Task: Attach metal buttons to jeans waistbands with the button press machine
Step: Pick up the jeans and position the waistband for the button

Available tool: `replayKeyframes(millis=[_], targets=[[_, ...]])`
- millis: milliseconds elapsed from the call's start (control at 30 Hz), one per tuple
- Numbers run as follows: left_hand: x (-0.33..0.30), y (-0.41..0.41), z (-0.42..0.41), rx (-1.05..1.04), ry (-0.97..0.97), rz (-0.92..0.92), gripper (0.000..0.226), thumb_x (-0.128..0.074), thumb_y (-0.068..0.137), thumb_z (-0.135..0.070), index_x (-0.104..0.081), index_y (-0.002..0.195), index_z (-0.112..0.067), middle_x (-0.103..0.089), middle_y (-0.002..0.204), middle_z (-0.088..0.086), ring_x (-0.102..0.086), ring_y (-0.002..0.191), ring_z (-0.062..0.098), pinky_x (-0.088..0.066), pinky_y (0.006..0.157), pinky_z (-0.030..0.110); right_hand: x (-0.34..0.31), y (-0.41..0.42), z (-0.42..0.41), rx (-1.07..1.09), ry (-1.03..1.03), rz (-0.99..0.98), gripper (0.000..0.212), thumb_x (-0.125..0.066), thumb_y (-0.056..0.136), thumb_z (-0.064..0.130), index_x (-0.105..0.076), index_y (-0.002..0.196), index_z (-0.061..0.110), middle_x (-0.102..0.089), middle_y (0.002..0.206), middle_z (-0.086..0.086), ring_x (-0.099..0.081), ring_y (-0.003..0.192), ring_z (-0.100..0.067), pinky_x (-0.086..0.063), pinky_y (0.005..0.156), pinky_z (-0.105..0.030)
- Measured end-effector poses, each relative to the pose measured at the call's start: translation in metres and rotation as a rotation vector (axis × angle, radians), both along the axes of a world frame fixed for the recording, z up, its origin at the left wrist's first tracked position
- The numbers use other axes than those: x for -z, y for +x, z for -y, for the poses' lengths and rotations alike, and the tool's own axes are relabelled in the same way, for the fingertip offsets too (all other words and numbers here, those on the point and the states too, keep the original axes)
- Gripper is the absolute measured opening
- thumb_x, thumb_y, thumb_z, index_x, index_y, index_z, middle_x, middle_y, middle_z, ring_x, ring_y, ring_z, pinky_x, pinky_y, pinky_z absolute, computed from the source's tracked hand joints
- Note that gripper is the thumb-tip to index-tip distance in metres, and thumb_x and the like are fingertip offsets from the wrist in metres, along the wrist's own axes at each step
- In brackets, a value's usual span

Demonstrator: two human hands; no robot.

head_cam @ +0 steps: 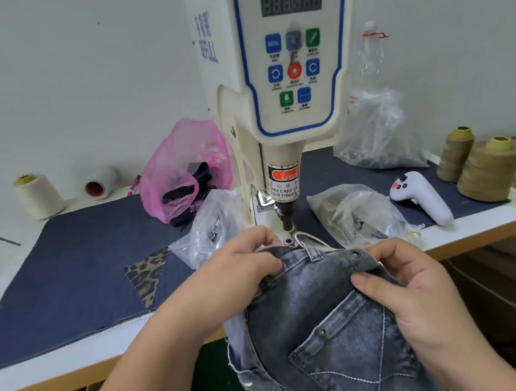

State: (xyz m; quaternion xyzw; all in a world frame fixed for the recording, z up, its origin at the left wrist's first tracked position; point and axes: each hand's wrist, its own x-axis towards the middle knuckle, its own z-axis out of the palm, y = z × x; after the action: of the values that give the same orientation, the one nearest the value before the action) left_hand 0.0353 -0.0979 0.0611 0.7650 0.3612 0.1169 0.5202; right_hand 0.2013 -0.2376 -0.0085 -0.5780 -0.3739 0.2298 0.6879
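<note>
The button machine [288,55] stands in front of you on the table [25,377], its control panel facing you and its press head pointing down at the near table edge. A dark blue cloth [57,261] covers the table on both sides of the machine. Your grey jeans [326,336] hang off the table edge just below the press head, waistband up. Your left hand [238,272] grips the waistband just left of the press head, fingers curled over the denim. Your right hand [409,286] pinches the waistband end to the right of it, thumb on top and fingers curled round the fabric. A pink bag [184,163] lies left of the machine, a clear bag [357,213] right of it. A white handheld controller [419,197] lies further right. A metal button [355,253] sits on the waistband, just beside your right fingers.
</note>
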Motion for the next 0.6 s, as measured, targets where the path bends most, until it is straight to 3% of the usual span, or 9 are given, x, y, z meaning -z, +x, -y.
replayKeyframes(millis=[167, 233, 333, 400, 533, 600], targets=[[0.006, 0.016, -0.014, -0.173, -0.059, 0.090, 0.014, -0.052, 0.080, -0.006, -0.061, 0.082, -0.016, -0.055, 0.081, 0.014, -0.049, 0.076, 0.025, -0.036, 0.070, 0.037, -0.001, 0.005, -0.018, -0.098, -0.277, -0.015, 0.014, -0.073, 0.086, 0.011, -0.075, 0.085, 0.025, -0.076, 0.088, -0.005, -0.073, 0.086, -0.024, -0.057, 0.082, -0.044], [0.006, 0.022, -0.014, -0.164, -0.108, 0.119, 0.022, -0.056, 0.068, -0.017, -0.066, 0.087, -0.016, -0.062, 0.084, 0.016, -0.057, 0.079, 0.029, -0.044, 0.077, 0.040, -0.007, 0.004, -0.024, -0.207, -0.329, -0.133, 0.009, -0.077, 0.075, 0.022, -0.077, 0.084, 0.023, -0.076, 0.088, -0.008, -0.073, 0.084, -0.025, -0.056, 0.079, -0.041], [0.010, 0.029, -0.013, -0.081, -0.185, 0.146, 0.033, -0.073, 0.068, -0.024, -0.071, 0.098, -0.011, -0.075, 0.098, 0.015, -0.071, 0.096, 0.034, -0.052, 0.098, 0.047, -0.012, 0.008, -0.028, -0.318, -0.380, -0.237, 0.031, -0.083, 0.064, 0.040, -0.079, 0.085, 0.018, -0.076, 0.094, -0.013, -0.074, 0.088, -0.028, -0.055, 0.080, -0.039], [0.015, 0.034, -0.012, -0.038, -0.176, 0.172, 0.025, -0.078, 0.080, -0.016, -0.070, 0.103, -0.008, -0.075, 0.101, 0.014, -0.071, 0.099, 0.032, -0.052, 0.099, 0.050, -0.013, 0.010, -0.028, -0.328, -0.404, -0.199, 0.041, -0.088, 0.061, 0.049, -0.079, 0.086, 0.017, -0.077, 0.095, -0.010, -0.074, 0.090, -0.026, -0.055, 0.083, -0.040], [0.022, 0.036, -0.011, 0.017, -0.167, 0.236, 0.021, -0.070, 0.087, 0.000, -0.066, 0.108, 0.000, -0.072, 0.109, 0.019, -0.068, 0.106, 0.034, -0.050, 0.102, 0.042, -0.013, 0.013, -0.027, -0.211, -0.312, -0.034, 0.035, -0.091, 0.058, 0.042, -0.075, 0.086, 0.026, -0.073, 0.081, 0.004, -0.069, 0.078, -0.013, -0.050, 0.079, -0.035], [0.024, 0.035, -0.011, 0.063, -0.142, 0.259, 0.015, -0.071, 0.086, 0.001, -0.069, 0.098, -0.008, -0.075, 0.101, 0.013, -0.071, 0.095, 0.024, -0.055, 0.091, 0.028, -0.014, 0.015, -0.026, -0.187, -0.255, 0.040, 0.044, -0.087, 0.054, 0.045, -0.071, 0.094, 0.037, -0.064, 0.077, 0.008, -0.063, 0.078, -0.010, -0.050, 0.079, -0.031]])
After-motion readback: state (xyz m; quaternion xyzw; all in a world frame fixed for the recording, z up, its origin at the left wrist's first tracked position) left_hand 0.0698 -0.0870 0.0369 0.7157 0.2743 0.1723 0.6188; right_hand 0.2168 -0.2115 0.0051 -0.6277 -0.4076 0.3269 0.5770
